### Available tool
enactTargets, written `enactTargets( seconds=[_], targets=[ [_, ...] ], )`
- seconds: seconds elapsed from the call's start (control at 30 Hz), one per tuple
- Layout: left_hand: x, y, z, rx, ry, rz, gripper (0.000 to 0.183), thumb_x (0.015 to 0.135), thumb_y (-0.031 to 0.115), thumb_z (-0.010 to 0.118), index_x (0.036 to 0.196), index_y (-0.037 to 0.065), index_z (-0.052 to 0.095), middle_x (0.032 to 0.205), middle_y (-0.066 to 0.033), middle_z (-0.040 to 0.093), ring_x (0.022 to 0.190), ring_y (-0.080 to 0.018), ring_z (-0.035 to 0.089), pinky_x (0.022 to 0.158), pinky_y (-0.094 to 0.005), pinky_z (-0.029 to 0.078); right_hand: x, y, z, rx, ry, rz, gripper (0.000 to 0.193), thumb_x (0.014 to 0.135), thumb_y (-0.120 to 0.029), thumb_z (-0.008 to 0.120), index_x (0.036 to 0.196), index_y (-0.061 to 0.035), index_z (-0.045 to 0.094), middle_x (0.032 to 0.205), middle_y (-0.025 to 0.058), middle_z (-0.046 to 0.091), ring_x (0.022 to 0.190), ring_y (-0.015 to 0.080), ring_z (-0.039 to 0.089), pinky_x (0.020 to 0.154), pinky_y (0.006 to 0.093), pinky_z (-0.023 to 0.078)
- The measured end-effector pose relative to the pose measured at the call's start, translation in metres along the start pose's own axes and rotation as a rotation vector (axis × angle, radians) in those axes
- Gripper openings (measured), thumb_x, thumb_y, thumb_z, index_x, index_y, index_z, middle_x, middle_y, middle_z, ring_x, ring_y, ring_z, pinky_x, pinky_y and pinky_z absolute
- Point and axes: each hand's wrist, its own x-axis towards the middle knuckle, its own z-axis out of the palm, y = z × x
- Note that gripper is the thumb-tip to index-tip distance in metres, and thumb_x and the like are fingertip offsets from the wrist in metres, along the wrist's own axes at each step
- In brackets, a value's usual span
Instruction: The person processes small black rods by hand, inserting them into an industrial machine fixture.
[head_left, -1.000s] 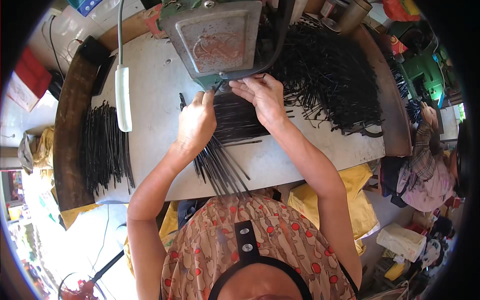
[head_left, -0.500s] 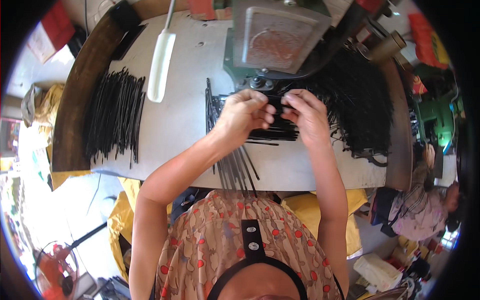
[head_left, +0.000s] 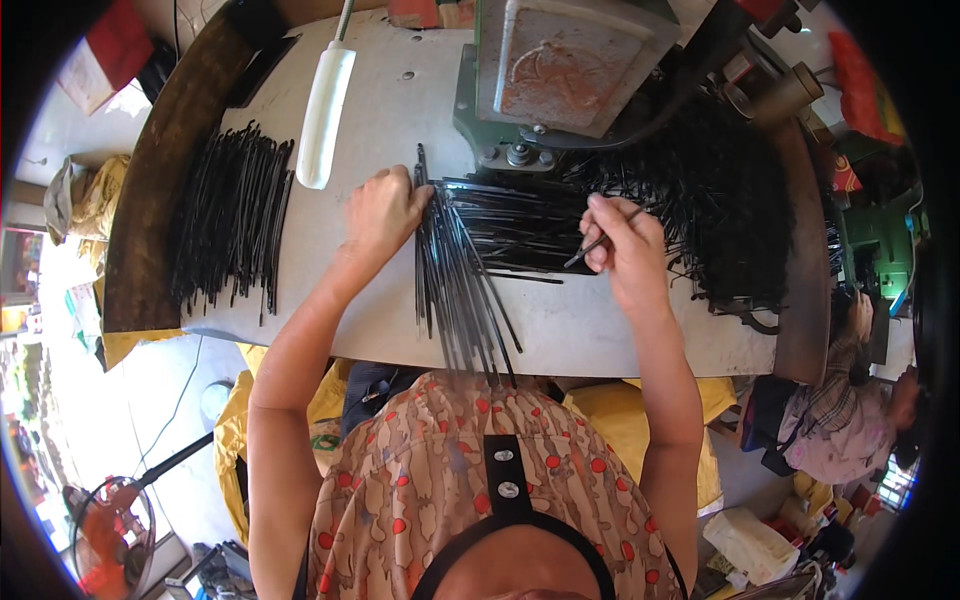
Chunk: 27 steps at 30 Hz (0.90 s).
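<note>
My left hand (head_left: 385,208) is closed, knuckles up, against the upper left edge of a fanned bundle of thin black strips (head_left: 455,285). Its fingertips are tucked out of sight, so what they hold, if anything, cannot be made out. Between the thumb and fingers of my right hand (head_left: 628,245) is a single thin black strip (head_left: 583,252), held slantwise. More black strips (head_left: 520,222) lie crosswise between the hands, below the base of a green machine (head_left: 518,157).
A neat row of black strips (head_left: 235,220) lies at the left, and a tangled black heap (head_left: 735,220) at the right. A white tubular lamp (head_left: 326,120) hangs over the pale tabletop (head_left: 350,100). A curved wooden rim (head_left: 150,220) borders the table. Another person (head_left: 830,425) sits far right.
My hands have parted from beneath the machine. The left has swung left to the bundle's edge; the right has drawn a little lower and now visibly holds a strip.
</note>
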Motion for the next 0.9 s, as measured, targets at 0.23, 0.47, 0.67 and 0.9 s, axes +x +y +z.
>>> enactTargets(
  seconds=[0.23,0.47,0.67,0.9],
  targets=[
    [0.024,-0.008,-0.01,-0.616,0.009,-0.312,0.022,0.077,0.017,0.055,0.073,-0.004,0.056,0.059,-0.0127,0.057,0.055,-0.0204,0.058,0.051,-0.0308,0.045,0.008,-0.003,0.016,-0.021,-0.06,0.09,0.025,0.084,-0.023,0.055,0.069,-0.004,0.05,0.057,-0.0022,0.045,0.04,0.0012,0.034,0.035,0.0151,0.026],
    [0.047,0.03,-0.021,-1.257,0.086,-0.289,0.017,0.085,0.011,0.05,0.092,-0.004,0.052,0.068,-0.0079,0.054,0.052,-0.0131,0.052,0.044,-0.0235,0.042,0.036,0.004,0.022,0.004,-0.119,0.106,0.026,0.084,-0.023,0.055,0.07,-0.0013,0.05,0.054,-0.0026,0.043,0.038,0.001,0.029,0.033,0.016,0.022],
    [0.046,0.03,0.002,-0.443,0.254,0.242,0.02,0.076,0.004,0.055,0.096,0.004,0.059,0.078,-0.0157,0.056,0.067,-0.0295,0.057,0.06,-0.0366,0.044,0.044,0.006,0.025,0.026,-0.151,0.164,0.026,0.084,-0.023,0.055,0.071,-0.0008,0.05,0.054,-0.0028,0.041,0.039,0.0015,0.027,0.033,0.0177,0.02],
    [0.022,0.055,0.002,-0.401,-0.016,0.203,0.023,0.074,0.004,0.057,0.097,0.002,0.06,0.076,-0.015,0.056,0.066,-0.0281,0.055,0.062,-0.0323,0.043,0.047,0.005,0.026,0.067,-0.165,0.155,0.025,0.084,-0.022,0.054,0.071,-0.001,0.049,0.055,-0.0035,0.041,0.039,0.0012,0.027,0.033,0.0171,0.018]
  ],
)
